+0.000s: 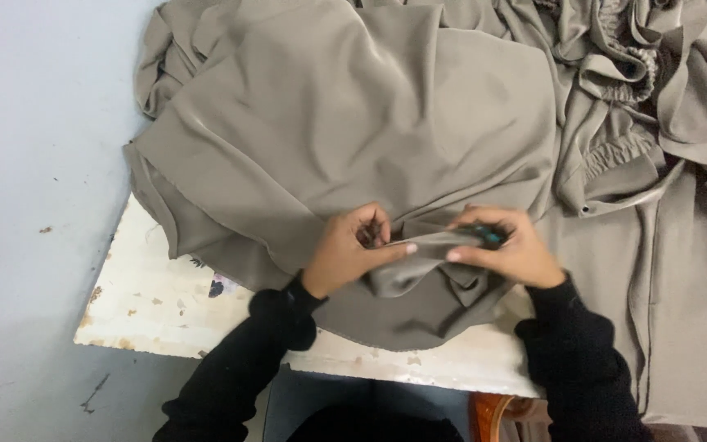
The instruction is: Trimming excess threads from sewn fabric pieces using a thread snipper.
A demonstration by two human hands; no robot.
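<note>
Near the lower centre of the frame, a folded edge of the smooth grey-taupe fabric (353, 123) is pinched by the left hand (349, 250) and the right hand (505, 245), over the worn white table (157, 303).

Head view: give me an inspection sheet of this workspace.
Surface: worn white table, paint chipped, mostly covered.
Job's things: grey-brown satin fabric heaped over the table; a folded edge strip is pinched between both hands.
Clutter: gathered elastic fabric pieces at upper right.
Grippers: left hand and right hand both shut on the strip; the right also holds a small dark tool.
Cables: nothing seen.
Surroundings: pale blue floor; wooden seat below.
</note>
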